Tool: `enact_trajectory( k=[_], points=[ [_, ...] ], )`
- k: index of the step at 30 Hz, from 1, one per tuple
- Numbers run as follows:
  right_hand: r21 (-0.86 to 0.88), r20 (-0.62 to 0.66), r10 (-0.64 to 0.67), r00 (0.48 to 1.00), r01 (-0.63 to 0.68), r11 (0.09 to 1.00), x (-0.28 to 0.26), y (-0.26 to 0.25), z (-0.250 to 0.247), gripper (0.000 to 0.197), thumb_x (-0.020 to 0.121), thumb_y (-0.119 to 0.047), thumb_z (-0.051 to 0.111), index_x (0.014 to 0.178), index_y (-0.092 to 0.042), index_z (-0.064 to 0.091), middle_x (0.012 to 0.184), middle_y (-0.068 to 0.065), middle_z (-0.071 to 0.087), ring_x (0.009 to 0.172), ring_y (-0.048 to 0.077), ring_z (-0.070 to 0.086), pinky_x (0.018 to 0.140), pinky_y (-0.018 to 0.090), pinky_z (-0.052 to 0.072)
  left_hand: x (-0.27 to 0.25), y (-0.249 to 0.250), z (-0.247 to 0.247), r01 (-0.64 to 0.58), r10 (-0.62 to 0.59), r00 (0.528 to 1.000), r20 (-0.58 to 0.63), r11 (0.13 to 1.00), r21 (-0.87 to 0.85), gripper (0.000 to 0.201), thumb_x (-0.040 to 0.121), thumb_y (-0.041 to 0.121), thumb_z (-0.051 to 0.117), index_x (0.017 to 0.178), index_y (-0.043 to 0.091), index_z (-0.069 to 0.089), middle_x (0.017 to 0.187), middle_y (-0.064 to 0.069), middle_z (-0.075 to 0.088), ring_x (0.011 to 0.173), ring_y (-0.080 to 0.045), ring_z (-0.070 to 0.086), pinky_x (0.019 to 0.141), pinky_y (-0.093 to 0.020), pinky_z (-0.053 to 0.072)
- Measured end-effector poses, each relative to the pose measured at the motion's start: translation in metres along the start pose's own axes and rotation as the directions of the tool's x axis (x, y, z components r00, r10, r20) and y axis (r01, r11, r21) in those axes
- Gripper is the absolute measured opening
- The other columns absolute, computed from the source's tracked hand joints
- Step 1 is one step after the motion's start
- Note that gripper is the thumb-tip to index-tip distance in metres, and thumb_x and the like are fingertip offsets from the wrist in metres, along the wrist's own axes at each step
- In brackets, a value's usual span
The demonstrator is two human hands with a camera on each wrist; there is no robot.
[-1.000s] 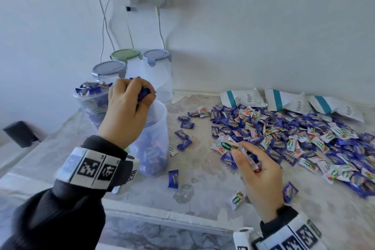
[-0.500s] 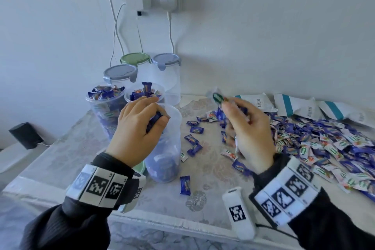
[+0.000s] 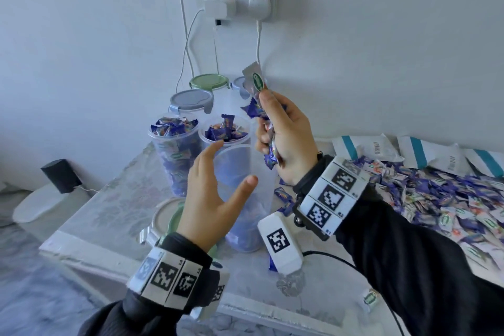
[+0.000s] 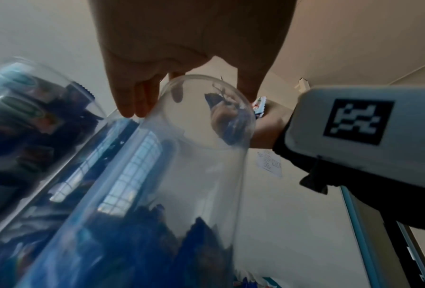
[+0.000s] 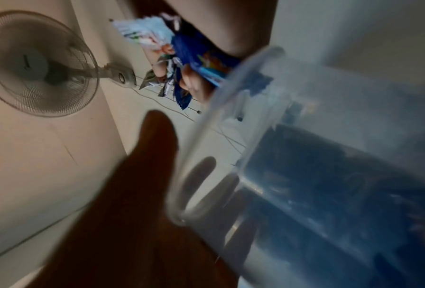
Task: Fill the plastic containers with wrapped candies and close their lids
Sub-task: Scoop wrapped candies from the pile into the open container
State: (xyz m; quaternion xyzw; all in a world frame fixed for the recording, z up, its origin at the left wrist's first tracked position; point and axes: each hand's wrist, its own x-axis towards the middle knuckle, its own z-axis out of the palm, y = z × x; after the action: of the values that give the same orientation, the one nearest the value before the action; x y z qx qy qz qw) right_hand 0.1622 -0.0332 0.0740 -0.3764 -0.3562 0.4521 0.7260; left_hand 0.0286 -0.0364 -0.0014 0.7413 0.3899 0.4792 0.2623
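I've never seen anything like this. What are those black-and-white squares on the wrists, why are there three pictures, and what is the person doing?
No robot here: a person wears patterned wrist bands and three cameras. One picture comes from the head, looking down; the other two come from each wrist, looking along the hand. The right hand grips a bunch of wrapped candies above a clear container, partly filled. The left hand is open beside its rim and holds nothing. Behind stand two full containers without lids. A heap of candies lies on the table.
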Motion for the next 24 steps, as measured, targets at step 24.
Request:
enact_trajectory(
  k=[24],
  points=[
    [-0.46,0.174,-0.457,0.872,0.483,0.745,0.01,0.016,-0.008,0.021,0.072,-0.002,0.055,0.068,-0.017,0.041,0.059,-0.009,0.035,0.053,0.006,0.03,0.053,0.018,0.03,-0.01,-0.006,0.007,0.113,-0.107,0.993,0.045,0.984,-0.139,0.083,0.066,0.067,0.053,0.135,0.03,0.028,0.138,0.005,0.043,0.129,-0.002,0.038,0.102,-0.014,0.028]
  ],
)
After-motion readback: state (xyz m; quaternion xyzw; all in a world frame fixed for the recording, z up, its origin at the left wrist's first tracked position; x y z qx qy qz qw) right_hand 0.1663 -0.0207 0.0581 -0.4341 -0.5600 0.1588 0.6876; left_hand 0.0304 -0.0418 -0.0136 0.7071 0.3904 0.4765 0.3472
